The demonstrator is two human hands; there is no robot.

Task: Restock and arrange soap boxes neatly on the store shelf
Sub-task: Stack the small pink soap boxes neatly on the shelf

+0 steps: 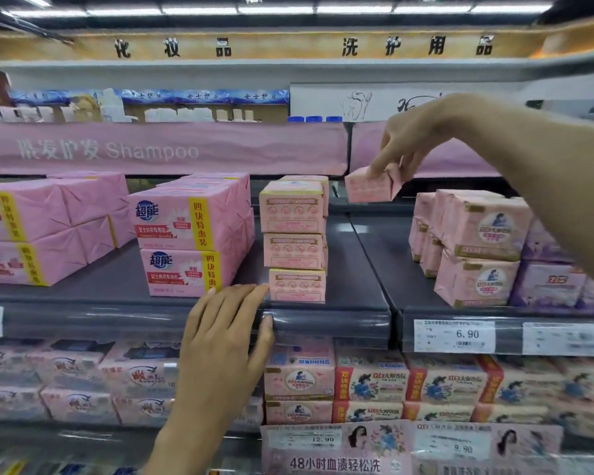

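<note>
Above the dark shelf (357,265), the right hand (415,135) pinches a pink soap box (371,188) (in mid-air) just right of a three-box stack (295,241); the left hand (220,334) rests open-fingered on the shelf's edge.

Right hand (413,142) pinches soap box (369,187) (tilted, pink).
</note>
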